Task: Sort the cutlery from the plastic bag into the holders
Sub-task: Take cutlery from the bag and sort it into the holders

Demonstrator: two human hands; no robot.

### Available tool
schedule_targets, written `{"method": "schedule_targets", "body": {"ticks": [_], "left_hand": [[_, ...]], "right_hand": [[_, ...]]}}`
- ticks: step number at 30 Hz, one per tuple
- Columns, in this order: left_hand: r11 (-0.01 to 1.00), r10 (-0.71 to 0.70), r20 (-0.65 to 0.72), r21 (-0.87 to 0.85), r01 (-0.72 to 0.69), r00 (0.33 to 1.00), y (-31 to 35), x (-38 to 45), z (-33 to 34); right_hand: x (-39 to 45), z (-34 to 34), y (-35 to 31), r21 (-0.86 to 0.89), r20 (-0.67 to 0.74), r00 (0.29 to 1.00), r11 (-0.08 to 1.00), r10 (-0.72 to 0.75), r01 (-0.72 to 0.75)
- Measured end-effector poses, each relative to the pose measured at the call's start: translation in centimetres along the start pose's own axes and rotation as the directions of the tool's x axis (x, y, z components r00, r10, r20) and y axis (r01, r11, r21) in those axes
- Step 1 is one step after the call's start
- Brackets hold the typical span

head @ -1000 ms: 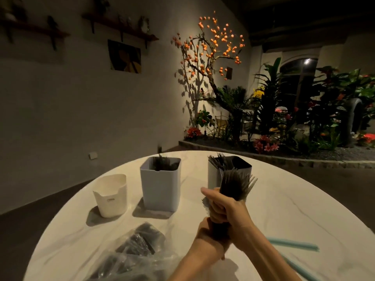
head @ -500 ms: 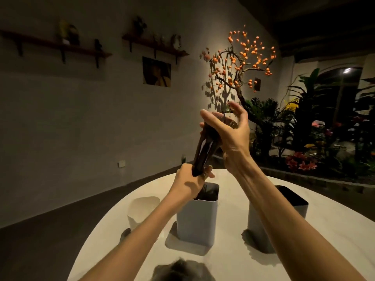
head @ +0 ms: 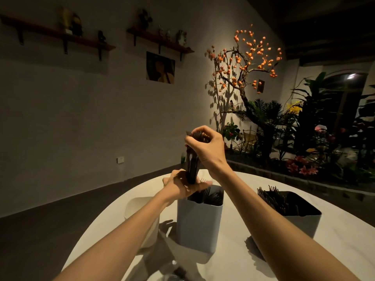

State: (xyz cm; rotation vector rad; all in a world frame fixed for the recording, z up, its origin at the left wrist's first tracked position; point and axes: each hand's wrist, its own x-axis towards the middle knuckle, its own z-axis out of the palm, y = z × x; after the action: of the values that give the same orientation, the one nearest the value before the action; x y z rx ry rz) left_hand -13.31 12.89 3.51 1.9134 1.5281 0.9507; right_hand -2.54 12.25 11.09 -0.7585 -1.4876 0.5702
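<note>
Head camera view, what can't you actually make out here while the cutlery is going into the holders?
- Plastic bag: cut off by the bottom edge, dark and blurred.
- Bundle: the right hand hides its top and the left hand its base; too dark to tell the type.
- White holder: the left forearm crosses it; its contents are hidden.
- Right holder: contents too dim to sort.

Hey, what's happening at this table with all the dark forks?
A person is sorting cutlery into holders on a round white marble table. Both hands hold one upright bundle of dark plastic forks: the left hand grips its lower end, the right hand pinches its top. The bundle hangs just above the tall grey rectangular holder, which already has forks in it. A second grey holder on the right holds more dark cutlery, and a white holder stands on the left.
</note>
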Motion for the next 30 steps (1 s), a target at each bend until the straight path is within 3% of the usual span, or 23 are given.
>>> {"method": "schedule_targets", "body": {"ticks": [5, 9, 12, 15, 19, 23, 26, 27, 30], "left_hand": [[0.994, -0.038, 0.0, -0.104, 0.037, 0.999, -0.7, -0.9, 0.4], [0.993, -0.023, -0.057, -0.114, 0.017, 0.998, -1.3, -0.4, 0.9], [0.987, 0.019, 0.016, -0.158, -0.016, 1.0, -2.1, -0.3, 1.1], [0.98, 0.049, 0.073, -0.198, -0.034, 0.996, -2.8, 0.0, 1.1], [0.971, 0.065, 0.132, -0.239, -0.032, 0.989, -3.1, -0.5, 0.7], [0.951, 0.011, 0.129, -0.309, 0.03, 0.992, -4.2, -1.8, -0.5], [0.948, -0.032, 0.179, -0.307, 0.087, 0.983, -4.9, -3.1, -1.6], [0.949, -0.042, 0.183, -0.299, 0.096, 0.982, -4.8, -3.7, -2.0], [0.951, -0.038, 0.142, -0.298, 0.08, 0.989, -4.5, -5.2, -2.7]], "right_hand": [[-1.4, -0.1, 3.1, -0.023, -0.009, 0.998, 0.998, 0.061, -0.062], [-2.9, -0.1, 4.9, -0.325, 0.005, 0.982, 0.929, 0.191, -0.179], [-3.3, -0.7, 5.5, -0.631, 0.044, 0.981, 0.766, 0.191, -0.121], [-3.8, -1.2, 5.7, -0.648, 0.166, 0.955, 0.757, 0.244, -0.08], [-5.0, -1.6, 5.9, -0.655, 0.365, 0.863, 0.755, 0.348, -0.028], [-5.4, -2.1, 5.3, -0.711, 0.406, 0.885, 0.688, 0.23, 0.147], [-6.1, -2.0, 5.5, -0.743, 0.611, 0.728, 0.542, 0.31, 0.393], [-6.5, -2.0, 5.7, -0.758, 0.61, 0.724, 0.505, 0.323, 0.413], [-6.9, -2.1, 5.2, -0.783, 0.542, 0.801, 0.497, 0.254, 0.373]]}}
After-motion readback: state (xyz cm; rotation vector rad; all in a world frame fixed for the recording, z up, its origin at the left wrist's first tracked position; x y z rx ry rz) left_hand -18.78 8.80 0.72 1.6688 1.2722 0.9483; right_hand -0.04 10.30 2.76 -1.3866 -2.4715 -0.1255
